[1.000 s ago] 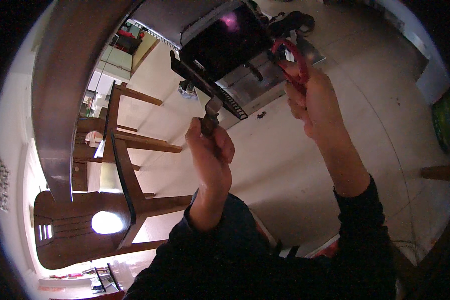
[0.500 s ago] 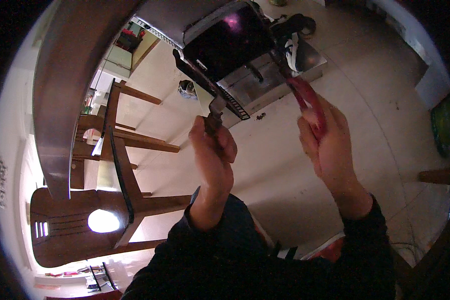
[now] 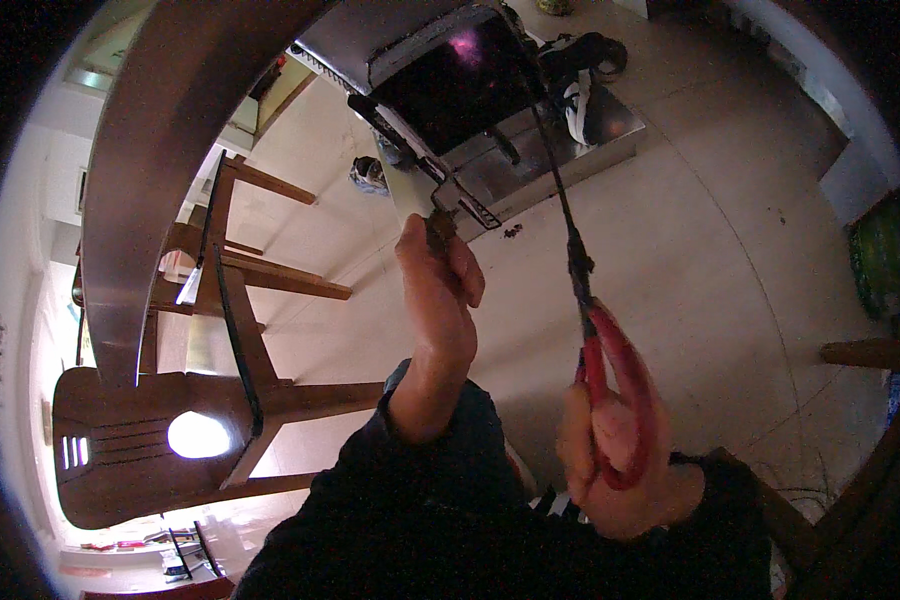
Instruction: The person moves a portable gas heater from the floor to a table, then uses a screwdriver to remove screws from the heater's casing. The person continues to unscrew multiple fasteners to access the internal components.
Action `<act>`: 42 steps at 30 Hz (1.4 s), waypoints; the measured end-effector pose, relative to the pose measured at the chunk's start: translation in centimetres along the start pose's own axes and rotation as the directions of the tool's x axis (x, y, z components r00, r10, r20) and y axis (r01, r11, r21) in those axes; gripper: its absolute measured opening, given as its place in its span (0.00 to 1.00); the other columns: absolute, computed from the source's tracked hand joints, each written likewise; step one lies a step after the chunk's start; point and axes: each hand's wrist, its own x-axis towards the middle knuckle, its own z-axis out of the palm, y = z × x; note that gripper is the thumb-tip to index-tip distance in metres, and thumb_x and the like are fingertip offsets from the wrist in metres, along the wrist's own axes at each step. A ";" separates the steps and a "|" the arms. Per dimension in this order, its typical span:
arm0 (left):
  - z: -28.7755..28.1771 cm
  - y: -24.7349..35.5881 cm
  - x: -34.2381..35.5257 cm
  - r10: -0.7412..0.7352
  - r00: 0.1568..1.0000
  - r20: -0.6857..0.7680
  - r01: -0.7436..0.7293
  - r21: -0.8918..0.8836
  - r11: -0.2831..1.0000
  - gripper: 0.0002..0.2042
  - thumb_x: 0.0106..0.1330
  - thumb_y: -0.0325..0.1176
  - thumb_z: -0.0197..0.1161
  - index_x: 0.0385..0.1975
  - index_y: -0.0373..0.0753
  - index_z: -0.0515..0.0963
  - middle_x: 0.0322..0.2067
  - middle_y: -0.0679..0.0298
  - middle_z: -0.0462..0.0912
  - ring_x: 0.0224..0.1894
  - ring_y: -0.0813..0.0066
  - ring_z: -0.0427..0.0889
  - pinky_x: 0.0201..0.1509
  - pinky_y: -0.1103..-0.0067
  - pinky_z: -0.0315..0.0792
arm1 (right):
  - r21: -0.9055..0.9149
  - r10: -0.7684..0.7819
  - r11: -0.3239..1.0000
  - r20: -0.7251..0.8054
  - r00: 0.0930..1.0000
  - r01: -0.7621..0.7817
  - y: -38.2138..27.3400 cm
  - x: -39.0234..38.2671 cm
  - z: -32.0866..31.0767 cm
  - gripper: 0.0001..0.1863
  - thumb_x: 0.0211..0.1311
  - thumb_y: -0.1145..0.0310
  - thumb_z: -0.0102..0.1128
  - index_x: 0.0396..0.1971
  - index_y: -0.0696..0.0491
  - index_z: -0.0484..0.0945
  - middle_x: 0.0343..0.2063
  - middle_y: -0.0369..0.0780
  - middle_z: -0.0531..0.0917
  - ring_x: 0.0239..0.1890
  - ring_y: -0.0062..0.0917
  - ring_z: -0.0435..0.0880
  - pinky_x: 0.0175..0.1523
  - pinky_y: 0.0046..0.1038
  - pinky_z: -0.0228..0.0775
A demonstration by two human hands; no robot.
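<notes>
My right hand (image 3: 620, 475) is closed round the red looped handles of a tool that looks like pliers (image 3: 625, 385). From its dark jaws a thin black strip (image 3: 560, 185) stretches taut up to the right edge of a glossy dark panel (image 3: 450, 80). My left hand (image 3: 438, 290) is closed on a small dark metal piece (image 3: 438, 228), whose exact kind I cannot make out. Beyond that piece lies a slotted metal bar (image 3: 465, 200) along the panel's lower left side. The fingers of my left hand partly hide what it grips.
Under the panel is a metal box (image 3: 570, 160), with a black and white strap or bag (image 3: 580, 85) on its right. Wooden chairs (image 3: 150, 440) stand at left beside a curved brown table edge (image 3: 135, 220). A crumpled bag (image 3: 368, 175) lies on the tiled floor (image 3: 690, 300).
My right hand has drawn the red-handled tool down toward me, and the black strip now stretches from the panel to its jaws. My left hand has shifted slightly up and right.
</notes>
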 end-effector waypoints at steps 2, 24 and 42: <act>-0.3 0.1 -0.1 0.001 1.000 -0.019 -0.001 0.018 1.000 0.21 0.58 0.52 0.37 0.12 0.43 0.58 0.08 0.70 0.55 0.11 0.80 0.54 0.13 0.85 0.49 | 0.053 0.000 0.999 -0.057 0.998 0.003 1.2 0.8 0.5 0.26 0.57 0.59 0.41 0.53 0.57 0.53 0.10 0.32 0.63 0.07 0.10 0.58 0.11 0.11 0.47; -2.1 0.5 -0.5 0.014 0.999 0.036 -0.016 0.064 0.998 0.22 0.58 0.53 0.35 0.11 0.43 0.58 0.07 0.70 0.54 0.08 0.81 0.52 0.10 0.85 0.46 | 0.276 0.134 0.959 -0.267 0.954 -0.057 6.7 11.3 -0.4 0.09 0.54 0.67 0.45 0.34 0.52 0.69 0.15 0.28 0.66 0.13 0.09 0.58 0.15 0.11 0.49; -2.1 0.5 -0.4 0.003 1.000 0.025 -0.005 0.056 0.998 0.19 0.58 0.51 0.36 0.15 0.42 0.58 0.08 0.70 0.55 0.09 0.80 0.54 0.12 0.84 0.48 | 0.125 0.125 0.987 -0.188 0.974 -0.102 6.7 13.2 -1.2 0.13 0.54 0.68 0.43 0.40 0.53 0.67 0.15 0.31 0.68 0.12 0.09 0.60 0.12 0.11 0.48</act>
